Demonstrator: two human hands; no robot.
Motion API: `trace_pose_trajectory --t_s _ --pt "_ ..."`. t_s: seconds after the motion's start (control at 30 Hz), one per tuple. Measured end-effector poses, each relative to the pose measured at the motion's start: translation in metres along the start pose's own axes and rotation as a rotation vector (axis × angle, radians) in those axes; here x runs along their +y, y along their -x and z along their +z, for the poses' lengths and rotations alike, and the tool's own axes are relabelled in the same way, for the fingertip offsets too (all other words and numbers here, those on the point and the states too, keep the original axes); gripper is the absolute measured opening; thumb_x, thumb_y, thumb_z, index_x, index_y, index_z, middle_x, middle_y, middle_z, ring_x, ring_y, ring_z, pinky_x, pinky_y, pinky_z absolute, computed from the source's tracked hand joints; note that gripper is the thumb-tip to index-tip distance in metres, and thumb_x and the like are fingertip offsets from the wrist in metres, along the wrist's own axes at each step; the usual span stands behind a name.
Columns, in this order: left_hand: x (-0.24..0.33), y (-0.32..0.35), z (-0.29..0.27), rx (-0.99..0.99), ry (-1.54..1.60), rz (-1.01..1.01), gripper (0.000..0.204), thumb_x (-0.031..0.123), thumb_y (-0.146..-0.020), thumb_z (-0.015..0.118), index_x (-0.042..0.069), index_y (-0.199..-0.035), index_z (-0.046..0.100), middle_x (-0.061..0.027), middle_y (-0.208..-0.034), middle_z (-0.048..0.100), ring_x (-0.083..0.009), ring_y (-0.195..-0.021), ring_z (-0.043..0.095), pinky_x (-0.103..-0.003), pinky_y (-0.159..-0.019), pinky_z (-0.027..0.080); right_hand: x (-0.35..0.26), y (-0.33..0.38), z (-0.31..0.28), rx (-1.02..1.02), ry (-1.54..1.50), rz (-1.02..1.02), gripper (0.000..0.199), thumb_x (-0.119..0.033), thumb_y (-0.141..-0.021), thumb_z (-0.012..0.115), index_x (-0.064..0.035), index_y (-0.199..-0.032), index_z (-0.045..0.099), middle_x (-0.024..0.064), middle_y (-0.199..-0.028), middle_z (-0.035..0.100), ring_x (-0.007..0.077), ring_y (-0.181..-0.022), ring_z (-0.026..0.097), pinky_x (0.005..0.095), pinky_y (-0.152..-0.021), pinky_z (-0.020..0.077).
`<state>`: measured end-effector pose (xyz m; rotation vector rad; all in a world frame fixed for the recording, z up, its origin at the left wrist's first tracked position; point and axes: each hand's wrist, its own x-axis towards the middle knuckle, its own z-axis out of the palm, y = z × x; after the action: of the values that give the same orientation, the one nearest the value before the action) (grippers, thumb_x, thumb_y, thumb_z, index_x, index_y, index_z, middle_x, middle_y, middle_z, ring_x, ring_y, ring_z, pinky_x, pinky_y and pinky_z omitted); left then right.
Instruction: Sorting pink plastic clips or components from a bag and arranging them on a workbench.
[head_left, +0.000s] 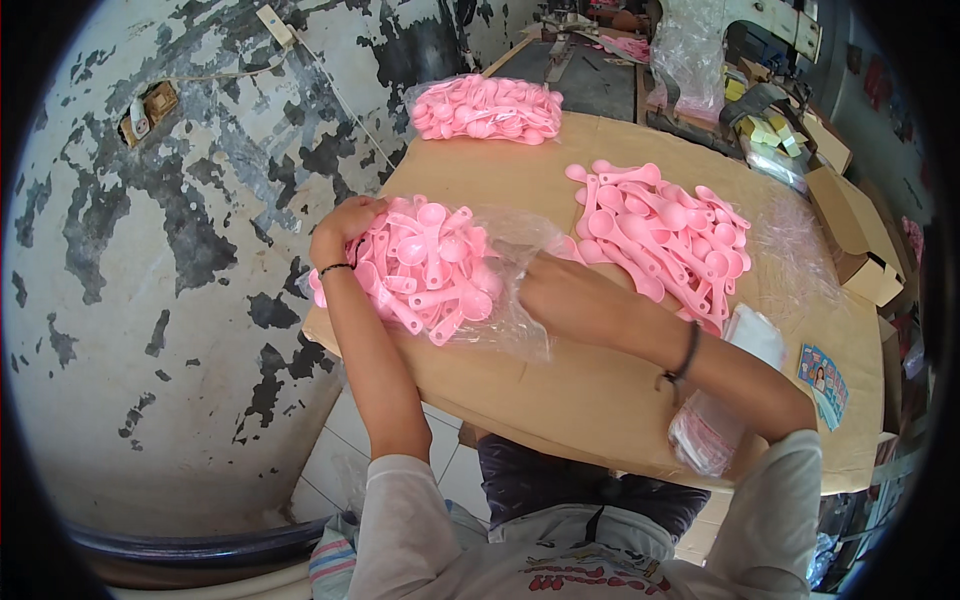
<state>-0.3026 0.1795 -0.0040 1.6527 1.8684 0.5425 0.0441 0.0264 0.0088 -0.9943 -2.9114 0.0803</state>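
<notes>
A clear plastic bag lies on its side at the left of the table, its closed end packed with pink plastic scoops. My left hand curls around the far left side of the bag, with its fingertips partly hidden by scoops. At the bag's loose mouth, my right hand is closed on the film, and its fingers are mostly hidden. Just beyond that hand a loose heap of pink scoops spreads over the brown tabletop.
Another filled bag of pink scoops rests at the table's far edge. Flat plastic bags lie near my right forearm, beside small printed cards. Crumpled film and an open cardboard box are at right. A peeling wall borders the left.
</notes>
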Motion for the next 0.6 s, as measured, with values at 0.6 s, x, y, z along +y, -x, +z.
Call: trace_pose_trajectory --t_s 0.6 --pt "-0.002 0.000 -0.001 0.017 0.000 0.024 0.053 0.050 -0.091 0.063 0.003 -0.113 0.069 -0.0096 -0.103 0.072 -0.0194 -0.086 0.065 -0.036 -0.080 0.052 0.028 0.015 0.004 0.346 -0.217 -0.071 0.043 -0.008 -0.083 0.066 0.0023 -0.123 0.054 0.0213 -0.116 0.057 0.0373 -0.109 0.057 0.0459 -0.091 0.0494"
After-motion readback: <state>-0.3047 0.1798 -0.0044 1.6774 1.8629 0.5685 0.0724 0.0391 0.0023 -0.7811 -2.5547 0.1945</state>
